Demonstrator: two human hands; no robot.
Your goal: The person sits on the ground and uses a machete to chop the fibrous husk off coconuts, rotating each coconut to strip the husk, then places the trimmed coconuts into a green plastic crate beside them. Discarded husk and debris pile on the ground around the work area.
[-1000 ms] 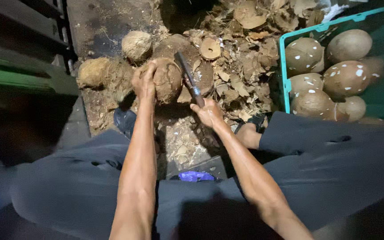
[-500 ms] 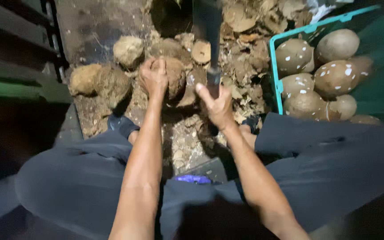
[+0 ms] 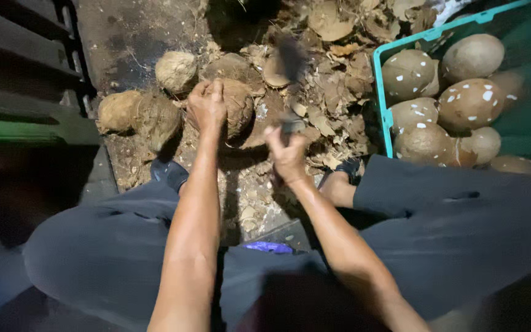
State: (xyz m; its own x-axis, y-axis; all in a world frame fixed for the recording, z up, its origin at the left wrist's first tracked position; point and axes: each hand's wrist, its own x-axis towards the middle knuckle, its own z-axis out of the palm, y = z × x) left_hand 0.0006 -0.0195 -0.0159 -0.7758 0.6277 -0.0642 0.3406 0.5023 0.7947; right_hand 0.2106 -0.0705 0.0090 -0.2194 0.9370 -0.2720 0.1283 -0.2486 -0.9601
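At the far left a dark step (image 3: 26,67) with a green edge hems in the ground (image 3: 124,37), and two husked coconuts (image 3: 139,114) lie against it, a third nut (image 3: 176,70) just beyond them near the ground's top edge. The left hand (image 3: 207,104) sits on top of the coconut (image 3: 236,107) being worked, fingers curled together and pressed down on its shell; the nut rests on the ground among chips, about midway between the step and the crate. To do this stroke well, I judge the left fingers should stay high on the near side of the shell, clear of the line of the blade, and the nut should be pinned so it cannot roll. The right hand (image 3: 287,154) is clamped around the handle of a knife (image 3: 290,61), whose blade is raised and blurred above the husk pile (image 3: 333,92). A glancing cut looks the main risk, since the two hands are near each other. The person's feet (image 3: 168,172) flank the work, so the blade's only free path is forward, over the scraps. At the right, the crate (image 3: 381,98) with its teal rim holds peeled nuts (image 3: 468,101) and closes that side; open room is mostly toward the ground's top edge.
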